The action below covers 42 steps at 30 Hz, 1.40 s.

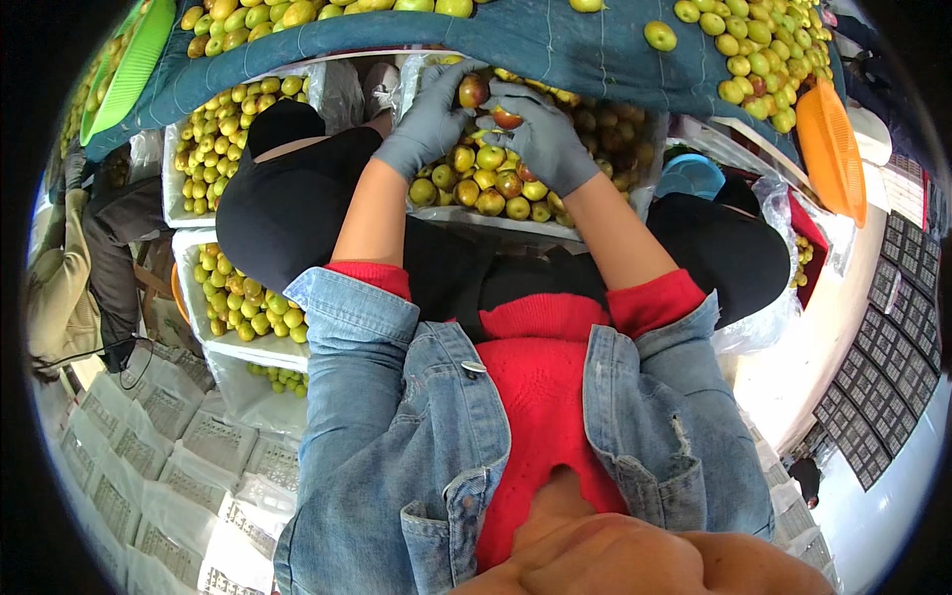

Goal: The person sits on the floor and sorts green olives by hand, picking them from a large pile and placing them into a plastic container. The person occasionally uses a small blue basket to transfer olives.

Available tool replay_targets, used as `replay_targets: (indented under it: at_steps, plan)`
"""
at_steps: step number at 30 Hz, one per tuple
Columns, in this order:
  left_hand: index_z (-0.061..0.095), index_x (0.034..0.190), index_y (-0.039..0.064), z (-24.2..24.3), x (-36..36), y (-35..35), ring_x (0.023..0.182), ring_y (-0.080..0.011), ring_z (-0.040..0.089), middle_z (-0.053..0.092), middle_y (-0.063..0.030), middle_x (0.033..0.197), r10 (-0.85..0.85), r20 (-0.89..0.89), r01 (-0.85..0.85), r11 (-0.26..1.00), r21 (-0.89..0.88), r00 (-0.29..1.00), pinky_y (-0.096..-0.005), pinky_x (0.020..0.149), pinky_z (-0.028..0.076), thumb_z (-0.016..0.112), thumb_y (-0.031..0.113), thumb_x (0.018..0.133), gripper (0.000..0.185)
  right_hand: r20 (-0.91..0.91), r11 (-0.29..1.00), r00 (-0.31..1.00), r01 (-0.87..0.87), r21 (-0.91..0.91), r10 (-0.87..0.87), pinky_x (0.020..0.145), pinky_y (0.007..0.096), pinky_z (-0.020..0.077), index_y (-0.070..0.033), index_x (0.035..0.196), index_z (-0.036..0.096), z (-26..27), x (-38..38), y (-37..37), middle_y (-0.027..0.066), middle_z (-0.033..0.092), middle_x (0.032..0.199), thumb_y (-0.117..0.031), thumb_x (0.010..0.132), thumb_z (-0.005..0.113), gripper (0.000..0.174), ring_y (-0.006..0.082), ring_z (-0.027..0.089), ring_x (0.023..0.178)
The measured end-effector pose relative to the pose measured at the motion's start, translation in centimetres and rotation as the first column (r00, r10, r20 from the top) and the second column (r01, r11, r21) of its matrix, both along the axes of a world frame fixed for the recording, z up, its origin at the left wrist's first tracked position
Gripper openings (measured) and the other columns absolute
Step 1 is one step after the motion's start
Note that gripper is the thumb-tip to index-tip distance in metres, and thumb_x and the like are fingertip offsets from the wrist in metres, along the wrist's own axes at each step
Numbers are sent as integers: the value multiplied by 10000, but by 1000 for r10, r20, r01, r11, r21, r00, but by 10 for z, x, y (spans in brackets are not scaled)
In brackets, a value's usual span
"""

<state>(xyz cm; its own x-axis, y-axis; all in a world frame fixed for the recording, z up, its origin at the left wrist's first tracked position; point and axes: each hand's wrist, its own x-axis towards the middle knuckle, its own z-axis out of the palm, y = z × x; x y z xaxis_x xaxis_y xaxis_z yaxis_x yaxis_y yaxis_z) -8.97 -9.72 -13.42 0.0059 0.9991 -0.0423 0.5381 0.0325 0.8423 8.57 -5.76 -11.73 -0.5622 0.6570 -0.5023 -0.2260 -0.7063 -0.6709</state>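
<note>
My left hand (431,115), in a grey glove, has a reddish-brown jujube (473,91) between its thumb and fingers. Close beside it, my right hand (541,135), gloved the same way, curls its fingers around a red and yellow jujube (507,117). Both hands are over a white lined crate (513,225) between my knees. Yellow-green jujubes (487,178), many with brown patches, lie inside it. Shadow darkens the crate's right part, and my hands hide some of the fruit.
A blue cloth surface (513,37) bearing jujubes spans the front. A green basket (134,71) and an orange basket (829,152) stand at its sides. More filled crates (169,178) are at my left. Another person's leg (111,238) is beyond them. Lined crates (178,461) lie behind.
</note>
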Motion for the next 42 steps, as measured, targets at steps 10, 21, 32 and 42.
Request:
replay_targets:
  at_steps: [10, 21, 32, 42]
  plan:
    - [553, 1243, 85, -17, -9, -9, 1065, -273, 571, 546, -158, 1192, 181, 312, -141, 979, -147, 933, -325, 937, 463, 719, 76, 780, 492, -9, 998, 1000, -20, 65, 20, 849, 345, 503, 9, 1288, 484, 3, 18, -16, 155, 569, 1170, -209, 936, 527, 416, 258, 597, 981]
    - [606, 1201, 109, -65, -34, -4, 1009, -154, 602, 650, -71, 1096, 480, 275, -365, 850, -379, 833, -276, 871, 491, 683, -17, 786, 441, 110, 984, 994, 41, -171, -23, 792, 345, 504, -4, 1277, 491, -12, 64, -28, 158, 575, 1142, -301, 913, 567, 476, 256, 601, 951]
    - [552, 1242, -21, -55, -20, -8, 1043, -245, 620, 635, -150, 1180, 171, -127, -205, 912, -355, 977, -333, 920, 477, 760, 137, 751, 556, 92, 993, 996, 31, -113, -21, 801, 349, 493, 11, 1303, 454, -19, 71, -33, 147, 562, 1141, -271, 896, 581, 512, 246, 599, 935]
    - [599, 1152, 9, -75, -22, -5, 1025, -319, 628, 650, -195, 1100, 214, -154, -247, 937, -247, 965, -374, 882, 489, 748, 282, 775, 488, 119, 997, 993, 19, -78, -9, 844, 346, 500, -35, 1302, 471, -11, 68, -40, 149, 562, 1174, -170, 911, 546, 420, 251, 589, 1009]
